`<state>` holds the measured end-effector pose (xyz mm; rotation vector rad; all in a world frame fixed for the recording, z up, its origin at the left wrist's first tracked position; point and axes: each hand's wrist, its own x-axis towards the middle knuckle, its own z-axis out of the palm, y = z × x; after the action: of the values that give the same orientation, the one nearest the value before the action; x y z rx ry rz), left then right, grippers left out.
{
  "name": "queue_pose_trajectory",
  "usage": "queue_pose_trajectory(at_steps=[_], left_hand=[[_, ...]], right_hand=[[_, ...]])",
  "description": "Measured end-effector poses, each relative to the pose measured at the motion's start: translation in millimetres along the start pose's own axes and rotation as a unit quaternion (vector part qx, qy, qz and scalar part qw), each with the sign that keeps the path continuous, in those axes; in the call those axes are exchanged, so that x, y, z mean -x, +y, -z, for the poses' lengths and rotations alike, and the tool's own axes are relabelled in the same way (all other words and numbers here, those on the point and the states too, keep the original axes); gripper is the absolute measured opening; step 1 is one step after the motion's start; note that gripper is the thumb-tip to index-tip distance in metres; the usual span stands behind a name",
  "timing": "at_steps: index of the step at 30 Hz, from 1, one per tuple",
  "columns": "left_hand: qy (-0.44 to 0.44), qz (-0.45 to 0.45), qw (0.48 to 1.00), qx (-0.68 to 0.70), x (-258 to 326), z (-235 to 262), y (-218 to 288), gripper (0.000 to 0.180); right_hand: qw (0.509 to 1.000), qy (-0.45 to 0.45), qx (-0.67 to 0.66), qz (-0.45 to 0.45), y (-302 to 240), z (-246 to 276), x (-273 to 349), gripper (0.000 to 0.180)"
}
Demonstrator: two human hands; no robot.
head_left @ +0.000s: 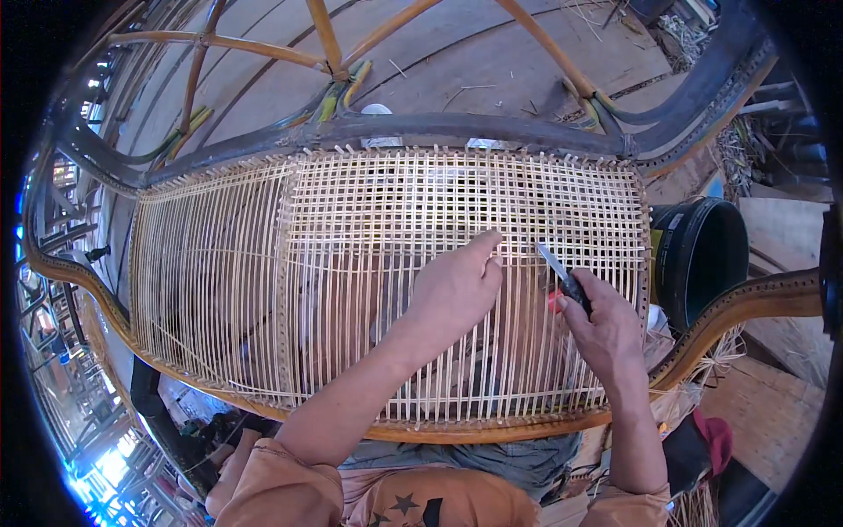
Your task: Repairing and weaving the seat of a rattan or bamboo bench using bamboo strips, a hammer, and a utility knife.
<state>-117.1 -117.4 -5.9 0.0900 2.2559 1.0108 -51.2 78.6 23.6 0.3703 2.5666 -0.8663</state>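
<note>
Pale cane strands (465, 206) are stretched across a wooden chair or bench frame, forming an open grid along the far part of the middle section. My left hand (452, 294) rests over the near edge of this grid. Its index finger is stretched out onto the strands and the thumb stands a little apart; the other fingers are mostly hidden. My right hand (606, 329) is closed around the black and red handle of a knife (553, 263). The blade points up and left, its tip at the lowest woven rows, to the right of my left fingertip.
Left of a drilled divider (283, 290), strands (206, 281) run mostly one way. The curved brown front rail (500, 430) crosses close to my body. A dark bucket (716, 255) stands at the right, near a curved arm (746, 307). Bamboo legs (325, 35) rise at the back.
</note>
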Motion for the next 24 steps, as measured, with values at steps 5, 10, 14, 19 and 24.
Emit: queue_pose_trajectory(at_steps=[5,10,14,19,24], left_hand=[[0.049,-0.064,0.992,-0.098,-8.9,-11.8,-2.3,0.026],[0.150,-0.253,0.938,-0.183,-27.1,-18.1,-9.5,0.020],[0.112,-0.277,0.928,-0.222,-32.2,-20.9,-5.4,0.021],[0.100,-0.281,0.926,-0.230,-37.4,-22.9,-2.8,0.021],[0.111,-0.277,0.930,-0.215,-45.4,-27.8,-6.4,0.014]], right_hand=[[0.998,-0.042,-0.037,-0.017,-0.3,0.2,-6.9,0.025],[0.999,-0.024,-0.034,0.031,1.7,0.1,-5.9,0.023],[0.998,-0.020,0.056,0.017,3.5,5.0,6.6,0.025],[0.995,-0.032,0.089,0.008,4.1,5.4,3.7,0.028],[0.988,-0.073,0.135,0.010,1.5,11.4,-9.5,0.028]])
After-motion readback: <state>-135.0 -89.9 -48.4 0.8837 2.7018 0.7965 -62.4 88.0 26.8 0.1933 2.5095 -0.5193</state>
